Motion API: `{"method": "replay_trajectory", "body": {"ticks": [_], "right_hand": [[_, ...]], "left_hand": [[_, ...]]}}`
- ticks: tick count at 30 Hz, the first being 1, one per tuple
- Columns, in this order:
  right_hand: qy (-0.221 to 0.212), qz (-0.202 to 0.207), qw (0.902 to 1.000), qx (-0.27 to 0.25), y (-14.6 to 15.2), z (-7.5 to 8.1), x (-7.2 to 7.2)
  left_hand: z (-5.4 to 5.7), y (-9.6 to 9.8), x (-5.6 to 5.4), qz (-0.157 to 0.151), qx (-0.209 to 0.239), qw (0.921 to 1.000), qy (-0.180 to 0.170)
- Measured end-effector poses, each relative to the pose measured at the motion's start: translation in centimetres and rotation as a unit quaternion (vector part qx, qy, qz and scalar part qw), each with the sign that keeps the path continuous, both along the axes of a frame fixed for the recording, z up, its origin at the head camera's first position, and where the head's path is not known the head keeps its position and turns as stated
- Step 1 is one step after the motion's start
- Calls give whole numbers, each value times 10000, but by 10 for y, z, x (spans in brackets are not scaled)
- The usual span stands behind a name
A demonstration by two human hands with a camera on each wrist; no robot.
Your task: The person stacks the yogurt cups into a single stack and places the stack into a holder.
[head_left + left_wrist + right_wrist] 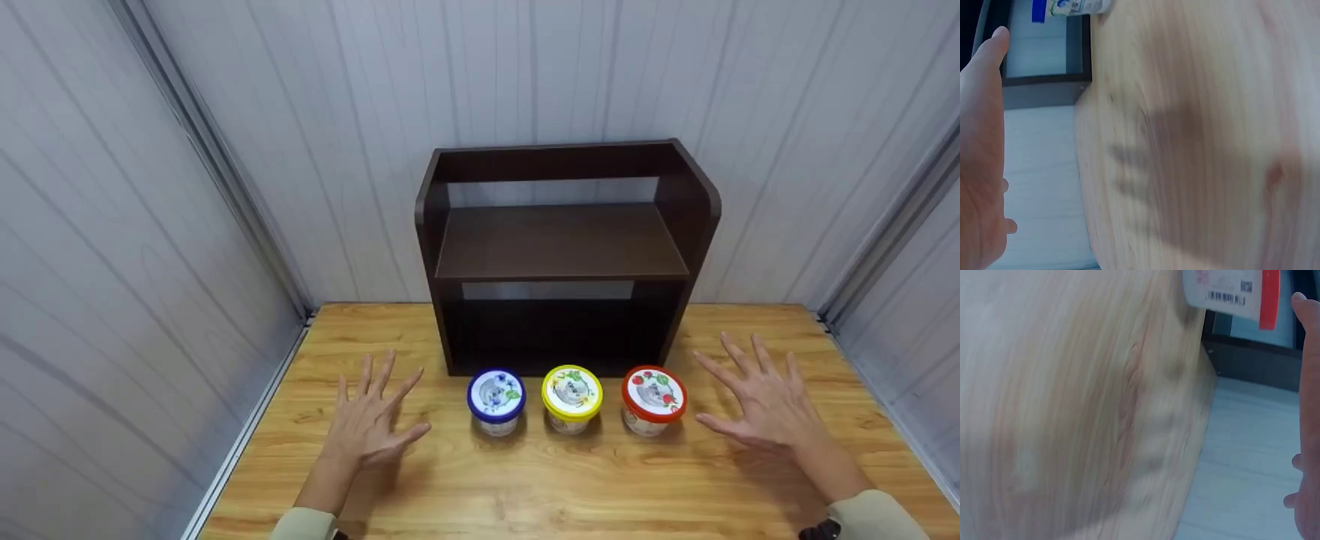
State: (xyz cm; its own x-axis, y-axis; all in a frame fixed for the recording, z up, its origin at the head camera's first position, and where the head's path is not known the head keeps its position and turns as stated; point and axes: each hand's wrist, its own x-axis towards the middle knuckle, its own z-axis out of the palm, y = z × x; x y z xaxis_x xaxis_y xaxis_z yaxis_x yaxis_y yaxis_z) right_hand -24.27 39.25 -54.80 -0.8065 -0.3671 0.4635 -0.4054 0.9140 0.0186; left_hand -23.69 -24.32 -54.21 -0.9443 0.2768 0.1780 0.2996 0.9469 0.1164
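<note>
Three small lidded tubs stand upright in a row on the wooden table: one with a blue-rimmed lid (pixel 496 395), one with a yellow-rimmed lid (pixel 572 392), one with a red-rimmed lid (pixel 654 394). My left hand (pixel 367 424) hovers left of the blue tub, fingers spread, holding nothing. To the right of the red tub, my right hand (pixel 769 405) is likewise spread above the table and holds nothing. The left wrist view catches part of the blue tub (pixel 1081 7) past the thumb. A barcode shows on the red tub (pixel 1227 295) in the right wrist view.
Behind the tubs stands a dark brown two-tier shelf (pixel 562 240) with high sides and a partly open back. Pale panelled walls (pixel 360 112) enclose the wooden table (pixel 540 487) at the back, left and right.
</note>
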Motion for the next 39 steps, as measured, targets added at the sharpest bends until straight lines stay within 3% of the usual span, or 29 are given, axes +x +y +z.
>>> {"method": "replay_trajectory", "body": {"ticks": [6,12,19,29,33,39], "right_hand": [[140,276,9995,-16,-17,3,-6],[260,570,9980,-107,-30,2,-11],[115,647,9974,-285,-47,2,-12],[-413,595,9923,-1003,-65,-7,-8],[-310,771,9894,-1188,-69,-11,-8],[-367,899,9811,-1675,-74,-19,-9]], "left_hand": [[1,17,-3,-186,262,9995,4],[3,37,-6,-322,531,9977,-272],[1,52,-11,-561,1232,9900,-399],[-15,70,-11,-780,2461,9654,-367],[-25,79,-12,-822,2920,9526,-241],[-37,86,-14,-877,3565,9294,-376]]}}
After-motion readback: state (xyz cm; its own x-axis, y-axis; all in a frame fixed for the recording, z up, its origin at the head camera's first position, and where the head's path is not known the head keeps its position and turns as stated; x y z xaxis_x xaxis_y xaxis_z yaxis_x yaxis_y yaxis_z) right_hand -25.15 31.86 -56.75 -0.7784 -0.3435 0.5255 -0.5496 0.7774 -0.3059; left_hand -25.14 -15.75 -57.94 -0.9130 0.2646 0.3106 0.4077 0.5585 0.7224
